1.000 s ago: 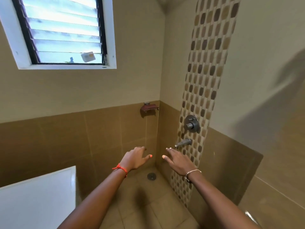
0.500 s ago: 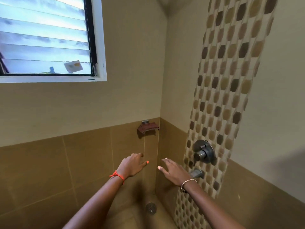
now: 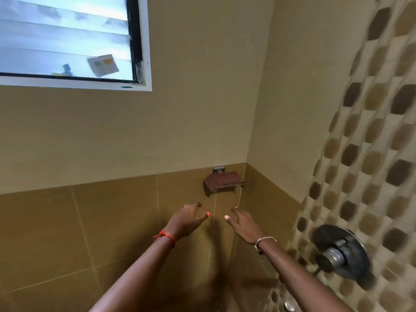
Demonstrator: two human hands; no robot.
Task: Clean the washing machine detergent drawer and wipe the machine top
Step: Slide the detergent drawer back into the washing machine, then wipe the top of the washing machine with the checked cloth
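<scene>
both arms reach forward into a tiled shower corner, and neither the washing machine nor its detergent drawer shows anywhere in this view. the left hand (image 3: 188, 218) hangs in the air with fingers spread and loosely curled, grasping nothing, a red string bracelet (image 3: 165, 235) tied at its wrist. the right hand (image 3: 244, 224) is just beside it at 3 o'clock, the two apart by a narrow gap, its fingers extended and released, empty too, with a thin beaded bracelet (image 3: 263, 240) on the wrist. directly above the hands, at 12 o'clock, a dark red striped cloth (image 3: 222, 180) lies folded over a small wall-mounted rack (image 3: 218, 170) near the corner seam; the fingertips are below it and not touching it. brown tiles (image 3: 78, 233) cover the lower wall behind the hands, with beige wall above. at 10 o'clock from the hands a louvred window (image 3: 67, 39) sits in a white frame, with a small pale packet (image 3: 103, 65) resting on its sill. at 4 o'clock from the right hand a round metal shower valve (image 3: 340, 255) juts from a blurred strip of brown mosaic tiles (image 3: 371, 143), close beside the right forearm. nothing lies between the hands and the cloth.
</scene>
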